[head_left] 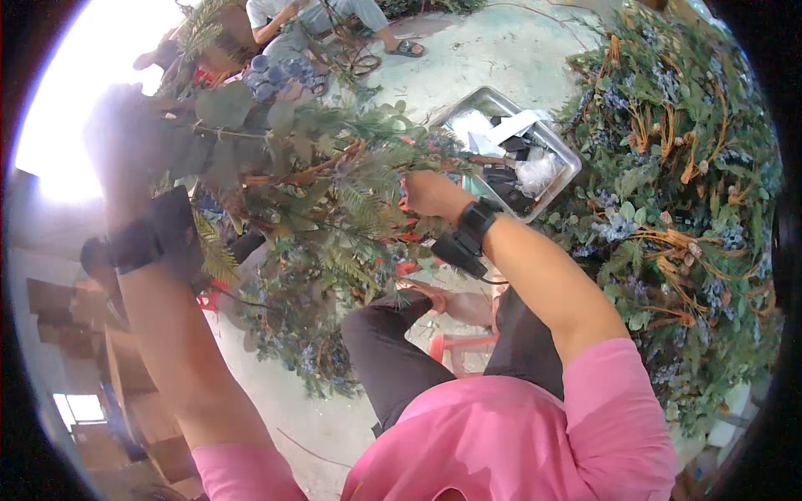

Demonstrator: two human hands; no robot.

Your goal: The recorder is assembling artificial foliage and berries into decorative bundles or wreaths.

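A leafy artificial branch garland (309,175), with fern sprays, broad leaves and blue berry clusters, stretches between my two hands. My right hand (436,195) is closed round its stems at the right end, its fingers curled and partly hidden. My left hand (129,138) is raised at the far left among the broad leaves. Glare and motion smear its fingers, so its grip cannot be made out. Black straps with small devices sit on both wrists. More greenery (309,351) hangs below, beside my knee.
Beyond my right hand stands a metal tray (553,193) holding clear plastic, white paper and dark pieces. A tall heap of similar branches (668,192) fills the right side. Another person (322,17) sits at the back. A red stool (464,344) and cardboard boxes (138,367) are nearby.
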